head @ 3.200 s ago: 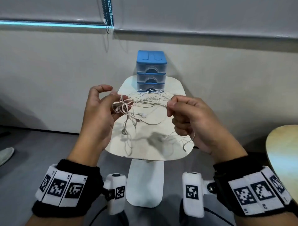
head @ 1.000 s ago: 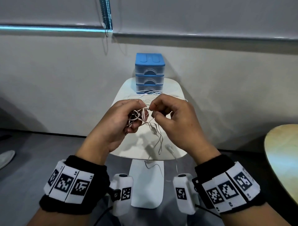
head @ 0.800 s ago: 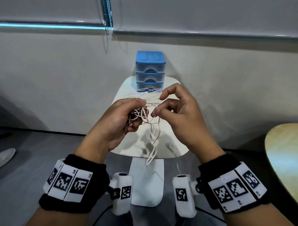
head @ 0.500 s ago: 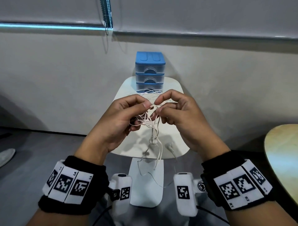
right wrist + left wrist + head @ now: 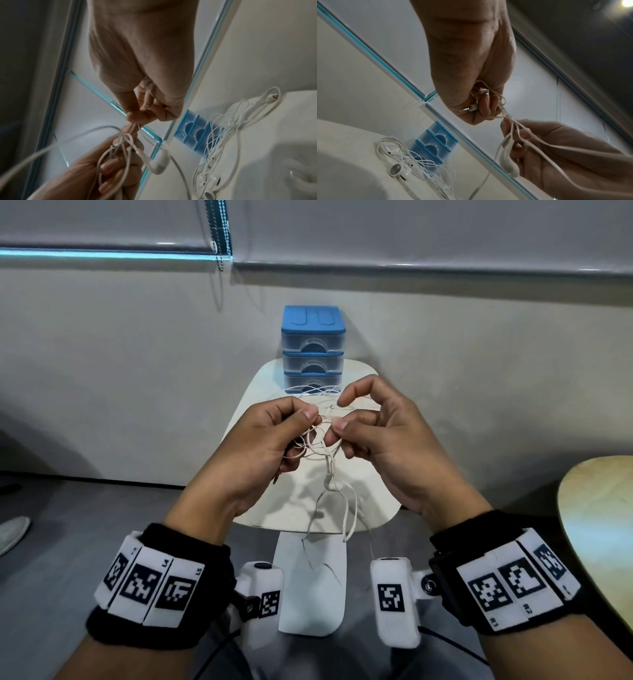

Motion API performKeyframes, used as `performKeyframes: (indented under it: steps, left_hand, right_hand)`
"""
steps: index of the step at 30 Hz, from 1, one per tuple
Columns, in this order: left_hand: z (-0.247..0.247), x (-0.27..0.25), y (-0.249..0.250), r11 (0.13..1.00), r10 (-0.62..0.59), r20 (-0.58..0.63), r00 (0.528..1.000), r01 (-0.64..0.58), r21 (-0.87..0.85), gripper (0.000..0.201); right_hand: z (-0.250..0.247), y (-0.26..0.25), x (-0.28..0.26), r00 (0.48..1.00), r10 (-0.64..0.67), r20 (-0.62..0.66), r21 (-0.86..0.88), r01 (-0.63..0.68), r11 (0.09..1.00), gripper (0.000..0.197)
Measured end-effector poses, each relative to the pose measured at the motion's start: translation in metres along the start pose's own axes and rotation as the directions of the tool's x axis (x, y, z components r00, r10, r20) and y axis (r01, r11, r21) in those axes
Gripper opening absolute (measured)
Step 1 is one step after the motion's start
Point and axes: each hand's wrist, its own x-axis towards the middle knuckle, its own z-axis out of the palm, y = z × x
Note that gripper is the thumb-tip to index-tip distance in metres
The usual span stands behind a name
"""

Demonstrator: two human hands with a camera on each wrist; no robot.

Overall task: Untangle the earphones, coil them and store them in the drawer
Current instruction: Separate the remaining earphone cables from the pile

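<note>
A tangle of white earphones [image 5: 320, 440] hangs in the air between my two hands, above the white table [image 5: 373, 501]. My left hand [image 5: 305, 434] grips a bunch of looped cord, with a metal plug [image 5: 466, 109] showing in its fist. Close beside it, my right hand [image 5: 337, 430] pinches strands of the knot with thumb and a finger, index finger raised. One earbud [image 5: 158, 163] dangles below the knot, and loose cord ends hang past the table's front edge. The blue three-drawer unit [image 5: 313, 347] stands at the table's back, all drawers shut.
A second heap of white earphones [image 5: 399, 162] lies on the table just in front of the drawer unit. The table is small, on a white pedestal [image 5: 310, 587], against a pale wall. A round wooden table [image 5: 603, 529] edges in at the right.
The hands, earlier spread apart with cord stretched between them, now work close together at the knot. The right index finger has lifted in the last half second. Cord ends hang lower.
</note>
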Motion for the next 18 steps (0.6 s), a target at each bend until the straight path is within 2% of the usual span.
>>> performKeyframes:
  steps: [6, 12, 15, 16, 18]
  left_hand:
    - [-0.005, 0.002, 0.005, 1.0, -0.005, -0.023, 1.0, 0.004, -0.025, 0.02]
    - [-0.004, 0.003, 0.001, 0.993, -0.046, -0.007, 0.999, 0.045, -0.105, 0.021]
    - [-0.004, 0.004, 0.005, 0.984, -0.033, -0.004, 0.999, 0.031, -0.173, 0.015]
    - [-0.004, 0.004, 0.007, 0.987, -0.021, 0.009, 1.0, 0.022, -0.159, 0.014]
    - [-0.006, 0.004, 0.009, 0.996, -0.006, 0.034, 0.999, 0.009, -0.087, 0.01]
  right_hand:
    - [0.001, 0.001, 0.001, 0.989, -0.145, 0.04, -0.258, 0.15, 0.954, 0.014]
    - [0.0, 0.006, 0.001, 0.979, -0.2, 0.045, -0.477, 0.196, 0.856, 0.011]
    - [0.005, 0.004, 0.002, 0.973, -0.207, 0.101, -0.644, 0.222, 0.732, 0.019]
    - [0.007, 0.002, 0.004, 0.975, -0.197, 0.105, -0.671, 0.215, 0.709, 0.02]
    - [0.004, -0.006, 0.009, 0.978, -0.192, 0.082, -0.664, 0.198, 0.721, 0.016]
